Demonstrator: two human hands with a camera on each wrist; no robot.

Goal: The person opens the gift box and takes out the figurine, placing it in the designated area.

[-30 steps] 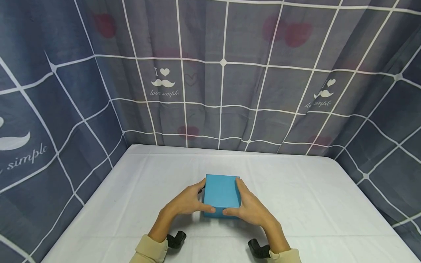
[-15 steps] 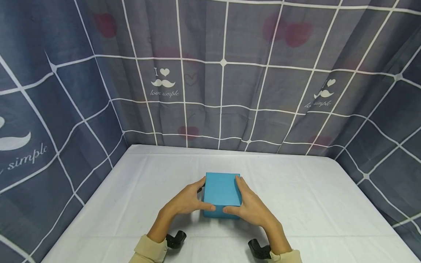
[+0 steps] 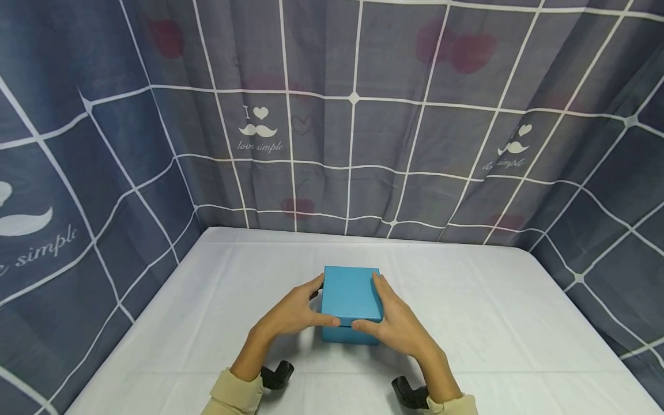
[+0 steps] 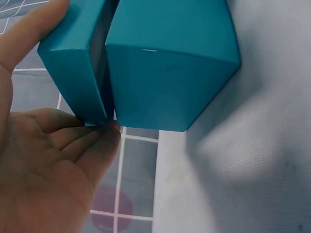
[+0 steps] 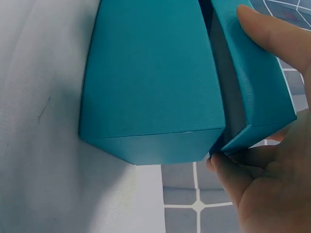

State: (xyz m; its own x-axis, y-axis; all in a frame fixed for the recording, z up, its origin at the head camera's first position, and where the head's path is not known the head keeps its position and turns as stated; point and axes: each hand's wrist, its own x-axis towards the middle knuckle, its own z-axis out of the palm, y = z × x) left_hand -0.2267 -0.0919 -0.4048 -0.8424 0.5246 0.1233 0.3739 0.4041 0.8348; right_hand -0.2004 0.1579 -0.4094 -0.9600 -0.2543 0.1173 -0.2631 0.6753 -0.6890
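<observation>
A blue box stands on the white table, its lid (image 3: 351, 293) raised a little off its base (image 3: 350, 335). My left hand (image 3: 291, 311) grips the lid's left side, thumb on the near face and fingers along the side. On the right side my right hand (image 3: 398, 323) holds the lid the same way. In the left wrist view a dark gap runs between the lid (image 4: 73, 63) and the base (image 4: 170, 73). The right wrist view shows the same gap beside the lid (image 5: 257, 82), with the base (image 5: 150, 82) on the cloth. The box's inside is hidden.
White cloth (image 3: 233, 276) covers the table around the box. A grey-blue checked curtain (image 3: 321, 132) hangs behind the table and along both sides. Black wrist cameras stick out at the left wrist (image 3: 278, 376) and the right wrist (image 3: 408, 393).
The lid has risen off the base, opening a gap along the near side. Both hands have moved up slightly with it, while the base stays in place.
</observation>
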